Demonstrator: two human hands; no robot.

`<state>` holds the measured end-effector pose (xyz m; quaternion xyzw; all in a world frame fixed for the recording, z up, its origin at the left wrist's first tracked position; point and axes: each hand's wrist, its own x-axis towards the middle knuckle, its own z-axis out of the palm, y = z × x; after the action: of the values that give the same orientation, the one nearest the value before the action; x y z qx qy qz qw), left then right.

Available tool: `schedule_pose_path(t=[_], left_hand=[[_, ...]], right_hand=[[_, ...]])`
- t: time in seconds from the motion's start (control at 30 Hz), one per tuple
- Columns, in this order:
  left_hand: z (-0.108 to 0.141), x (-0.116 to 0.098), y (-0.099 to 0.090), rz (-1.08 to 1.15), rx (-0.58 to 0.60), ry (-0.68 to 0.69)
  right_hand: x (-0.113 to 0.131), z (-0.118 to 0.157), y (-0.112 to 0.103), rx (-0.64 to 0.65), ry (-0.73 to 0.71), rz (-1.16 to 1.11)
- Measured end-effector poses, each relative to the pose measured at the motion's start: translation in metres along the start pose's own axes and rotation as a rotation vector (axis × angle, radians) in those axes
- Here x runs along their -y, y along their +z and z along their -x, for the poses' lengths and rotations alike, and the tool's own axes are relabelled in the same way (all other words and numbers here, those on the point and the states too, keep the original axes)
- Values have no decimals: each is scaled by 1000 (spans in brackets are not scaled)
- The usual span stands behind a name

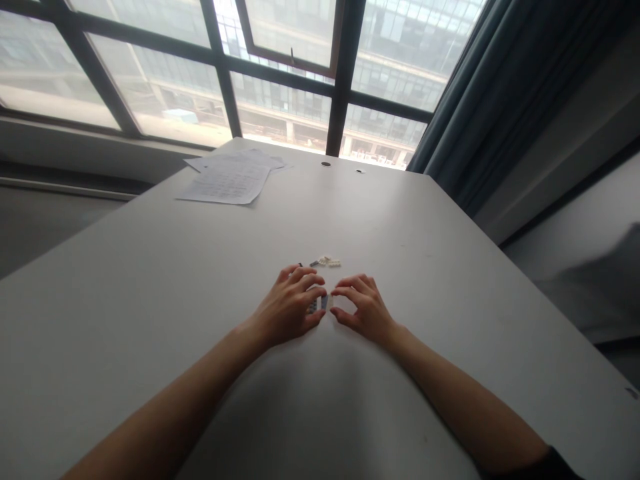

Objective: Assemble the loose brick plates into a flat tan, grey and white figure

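Over the table's middle, my left hand (293, 303) curves its thumb and fingers around a small grey-and-white piece (325, 302) that looks like joined toy building bricks. Part of this piece is hidden under the palm. Close on its right, my right hand (367, 308) has thumb and index finger at the two ends of a narrow cream brick (331, 302). Whether the two pieces touch is too small to tell. Just beyond the fingertips lie several loose cream bricks (327, 261) and a small dark grey brick (314, 263).
Both forearms rest over a large white table (400, 247). Printed paper sheets (225, 181) lie at its far left. Two round holes, one of them a dark hole (326, 164), are near the back edge. Behind stand a framed window (285, 100) and a dark blue curtain (480, 100).
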<state>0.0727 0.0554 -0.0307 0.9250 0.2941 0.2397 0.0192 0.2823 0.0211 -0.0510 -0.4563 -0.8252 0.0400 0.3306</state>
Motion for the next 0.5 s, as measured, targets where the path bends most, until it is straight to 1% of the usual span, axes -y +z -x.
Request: schedule_pose_path(t=[0.3, 0.43, 0.5], left_hand=[[1, 1, 0, 9, -6, 12], [0, 1, 0, 13, -4, 6], [1, 2, 1, 4, 17, -8]], right_hand=[[-1, 0, -1, -7, -4, -16], [-2, 1, 0, 9, 2, -17], [-2, 1, 2, 30, 1, -10]])
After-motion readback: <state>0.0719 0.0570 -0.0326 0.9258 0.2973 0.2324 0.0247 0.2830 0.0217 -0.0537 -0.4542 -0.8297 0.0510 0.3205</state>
